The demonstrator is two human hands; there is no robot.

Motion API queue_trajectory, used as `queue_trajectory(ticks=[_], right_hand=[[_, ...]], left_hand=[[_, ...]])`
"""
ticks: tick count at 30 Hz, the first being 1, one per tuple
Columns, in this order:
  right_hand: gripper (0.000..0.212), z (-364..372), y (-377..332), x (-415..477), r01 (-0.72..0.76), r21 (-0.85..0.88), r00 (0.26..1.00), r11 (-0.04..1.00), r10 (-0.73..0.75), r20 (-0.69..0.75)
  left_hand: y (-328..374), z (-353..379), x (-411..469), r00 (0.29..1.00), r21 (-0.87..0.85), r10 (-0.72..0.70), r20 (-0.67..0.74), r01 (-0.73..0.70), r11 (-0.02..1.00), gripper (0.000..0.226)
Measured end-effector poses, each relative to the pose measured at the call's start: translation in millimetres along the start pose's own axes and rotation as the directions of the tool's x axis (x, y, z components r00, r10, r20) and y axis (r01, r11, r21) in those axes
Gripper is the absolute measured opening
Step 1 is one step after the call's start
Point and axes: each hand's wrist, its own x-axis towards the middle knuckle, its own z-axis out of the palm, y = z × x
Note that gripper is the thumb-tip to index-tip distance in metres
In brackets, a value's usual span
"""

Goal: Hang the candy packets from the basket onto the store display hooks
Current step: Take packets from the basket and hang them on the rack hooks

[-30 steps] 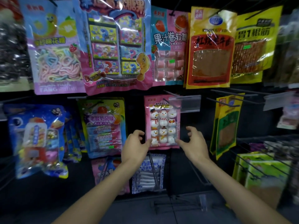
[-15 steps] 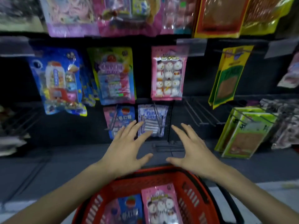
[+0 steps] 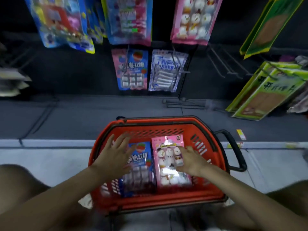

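Observation:
A red basket point(image 3: 166, 121) stands on the floor below the display. Two candy packets lie in it: a blue strawberry packet point(image 3: 141, 155) on the left and a pink snowman packet point(image 3: 166, 157) on the right. My left hand point(image 3: 115, 155) hovers flat with fingers spread over the blue packet's left edge. The fingers of my right hand point(image 3: 193, 161) rest on the right side of the pink packet. A matching pink snowman packet point(image 3: 191, 20) hangs on a hook above, and a matching blue strawberry packet point(image 3: 131, 69) hangs lower down.
A white packet point(image 3: 166, 70) hangs beside the blue one. Bare wire hooks point(image 3: 221, 64) stick out to its right. Green and yellow packets point(image 3: 266, 90) hang at the far right. The basket's black handle point(image 3: 233, 147) lies folded out to the right.
My view dropped from the hooks to the basket. Both hands came down from the hanging snowman packet into the basket, the right landing on the pink packet.

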Motion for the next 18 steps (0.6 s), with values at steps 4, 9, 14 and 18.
queue_trajectory(ticks=[4,9,14,18], right_hand=[[0.104,25,-2,26,-0.160,0.220,0.987,0.962,0.158,0.029],[0.099,45,-16,40,-0.253,0.333,0.954,0.908,0.292,-0.072],[0.095,53,-17,43,-0.307,0.393,0.905,0.867,0.394,-0.162],[0.064,45,-21,46,-0.285,0.516,0.928,0.808,0.368,-0.062]], left_hand=[[-6,30,-3,0.999,-0.015,-0.038,-0.019,0.038,0.999,0.068],[-22,53,-11,0.996,0.033,-0.082,0.038,0.081,0.996,0.056],[-19,40,-11,0.992,0.040,-0.110,0.063,0.108,0.993,0.047],[-14,38,-10,0.986,0.045,-0.152,0.072,0.149,0.988,0.044]])
